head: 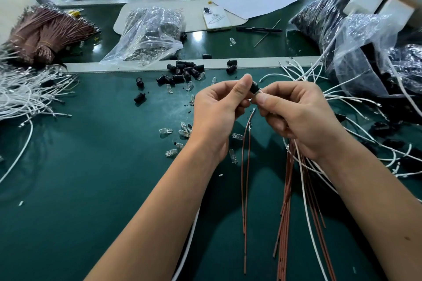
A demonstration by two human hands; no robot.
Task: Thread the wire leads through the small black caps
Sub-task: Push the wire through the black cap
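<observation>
At the bottom of the frame, two bare forearms reach up over a green work mat [80, 178]. A loose sheaf of reddish-brown wire leads [287, 201] runs from lower centre-right up under the right hand [294, 118], with one white lead [306, 201] among them; two more brown leads [246, 166] hang apart from the sheaf, rising to the gap between the hands. The exact number in the sheaf cannot be told.

At mid-frame the left hand [219, 109] pinches one small black cap [253, 86] between thumb and fingers, while the right hand's thumb and forefinger pinch a white lead end just beside the cap, its other fingers curled round the wires below. Whether the lead is inside the cap cannot be told.

Around the left wrist lie about ten small clear glass bulbs [165, 131]. Just beyond the hands sits a pile of roughly fifteen loose black caps [186, 72], with two more [139, 89] off to the left.

White leads [27, 98] fan across the left edge and more [356, 107] across the right. Further back, one clear plastic bag [148, 34] stands at upper centre, a bound bundle of brown wire [45, 34] at upper left, two bags of black parts [324, 16] at upper right. One phone [215, 18], one pen [258, 29] and one sheet of paper [255, 0] lie farthest back.
</observation>
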